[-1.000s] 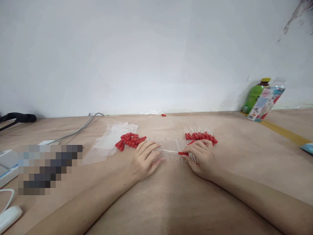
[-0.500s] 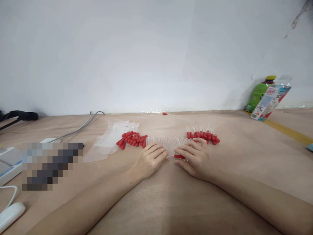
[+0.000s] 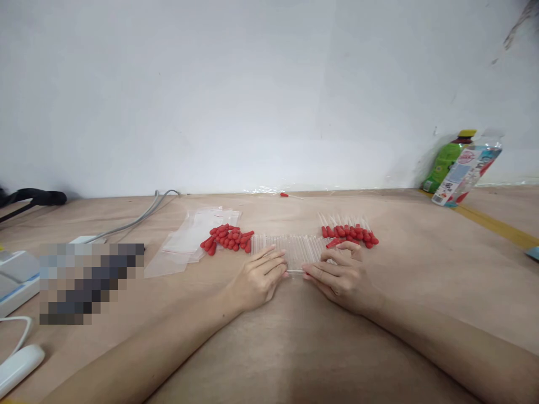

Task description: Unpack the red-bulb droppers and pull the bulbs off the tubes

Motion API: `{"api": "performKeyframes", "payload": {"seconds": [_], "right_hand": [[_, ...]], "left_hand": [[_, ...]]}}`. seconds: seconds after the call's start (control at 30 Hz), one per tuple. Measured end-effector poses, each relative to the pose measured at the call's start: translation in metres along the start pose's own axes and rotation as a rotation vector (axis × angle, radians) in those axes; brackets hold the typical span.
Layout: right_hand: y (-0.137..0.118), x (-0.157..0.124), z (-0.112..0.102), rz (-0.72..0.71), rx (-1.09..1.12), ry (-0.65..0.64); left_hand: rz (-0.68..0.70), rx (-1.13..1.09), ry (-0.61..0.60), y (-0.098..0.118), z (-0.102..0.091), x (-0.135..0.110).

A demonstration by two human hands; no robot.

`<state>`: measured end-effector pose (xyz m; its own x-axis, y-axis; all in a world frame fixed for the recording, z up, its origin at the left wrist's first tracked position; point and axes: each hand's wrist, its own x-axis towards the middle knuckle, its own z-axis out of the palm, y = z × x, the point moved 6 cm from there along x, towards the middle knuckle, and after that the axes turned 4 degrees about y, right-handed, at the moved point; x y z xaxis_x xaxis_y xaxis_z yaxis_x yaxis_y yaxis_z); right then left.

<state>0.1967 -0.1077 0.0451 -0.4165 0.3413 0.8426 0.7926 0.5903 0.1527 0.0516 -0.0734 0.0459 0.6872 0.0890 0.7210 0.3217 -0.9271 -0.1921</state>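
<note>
My left hand (image 3: 260, 279) has its fingertips closed on the left end of a thin clear glass tube (image 3: 295, 272). My right hand (image 3: 340, 276) pinches the right end of the same tube, which lies level between the hands. A single red rubber bulb (image 3: 333, 243) shows by the upper fingers of my right hand; whether they grip it is unclear. Just beyond the hands lies a row of clear tubes (image 3: 290, 247) side by side. To its left is a heap of red rubber bulbs (image 3: 229, 238). At its right are several droppers (image 3: 353, 231) with red bulbs towards me.
Clear plastic bags (image 3: 181, 241) lie left of the bulbs. One dropper (image 3: 284, 195) lies by the wall. Two bottles (image 3: 467, 168) lean at the back right, near yellow tape (image 3: 497, 227). A grey cable (image 3: 143, 216), a power strip (image 3: 19, 292) and a white mouse (image 3: 21, 370) are at left.
The red bulb that sat between my hands at the tube's right end is now higher, by my right hand's upper fingers. A bare tube now spans my fingertips.
</note>
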Motion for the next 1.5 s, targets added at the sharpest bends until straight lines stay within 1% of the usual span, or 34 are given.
{"api": "performKeyframes", "payload": {"seconds": [0.07, 0.1, 0.17, 0.23, 0.27, 0.3, 0.37, 0.43, 0.6, 0.7, 0.77, 0.87, 0.93, 1.0, 1.1, 1.17, 1.23, 1.37, 1.5], "right_hand": [[0.011, -0.004, -0.005, 0.028, -0.010, 0.009], [0.019, -0.007, -0.007, 0.054, -0.015, 0.004], [0.044, -0.013, -0.013, 0.153, -0.018, 0.021], [0.073, -0.020, -0.016, 0.269, 0.044, 0.031], [0.086, -0.023, -0.017, 0.328, 0.073, 0.031], [0.097, -0.026, -0.016, 0.369, 0.091, 0.022], [0.110, -0.031, -0.014, 0.411, 0.101, -0.020], [0.112, -0.032, -0.011, 0.403, 0.109, -0.083], [0.105, -0.036, -0.005, 0.405, 0.157, -0.214], [0.101, -0.037, -0.003, 0.324, 0.148, -0.242], [0.100, -0.035, -0.003, 0.269, 0.093, -0.222], [0.101, -0.031, -0.002, 0.265, -0.007, -0.205], [0.099, -0.026, 0.003, 0.263, -0.058, -0.239], [0.096, -0.022, 0.011, 0.245, -0.094, -0.301], [0.093, -0.017, 0.020, 0.233, -0.106, -0.358], [0.095, -0.017, 0.021, 0.263, -0.084, -0.345], [0.100, -0.018, 0.016, 0.305, -0.066, -0.292], [0.111, -0.024, -0.005, 0.348, -0.072, -0.148], [0.120, -0.035, -0.021, 0.377, -0.067, -0.083]], "left_hand": [[-0.055, -0.008, 0.045, -0.011, -0.007, -0.005], [-0.107, 0.001, 0.068, -0.019, -0.011, -0.009], [-0.261, 0.045, 0.100, -0.040, -0.019, -0.017], [-0.411, 0.098, 0.113, -0.060, -0.025, -0.025], [-0.461, 0.116, 0.114, -0.067, -0.026, -0.028], [-0.491, 0.126, 0.114, -0.073, -0.026, -0.030], [-0.497, 0.124, 0.106, -0.077, -0.023, -0.031], [-0.480, 0.111, 0.090, -0.078, -0.018, -0.031], [-0.462, 0.131, 0.097, -0.076, -0.014, -0.030], [-0.436, 0.149, 0.072, -0.075, -0.011, -0.028], [-0.403, 0.149, 0.066, -0.072, -0.009, -0.026], [-0.366, 0.152, 0.066, -0.069, -0.007, -0.023], [-0.353, 0.154, 0.071, -0.066, -0.007, -0.021], [-0.350, 0.140, 0.066, -0.063, -0.008, -0.020], [-0.383, 0.086, 0.031, -0.061, -0.008, -0.020], [-0.406, 0.044, 0.019, -0.059, -0.009, -0.021], [-0.417, 0.012, 0.012, -0.058, -0.009, -0.022], [-0.406, -0.017, 0.002, -0.057, -0.007, -0.023], [-0.402, -0.043, 0.015, -0.059, -0.006, -0.024]]}}
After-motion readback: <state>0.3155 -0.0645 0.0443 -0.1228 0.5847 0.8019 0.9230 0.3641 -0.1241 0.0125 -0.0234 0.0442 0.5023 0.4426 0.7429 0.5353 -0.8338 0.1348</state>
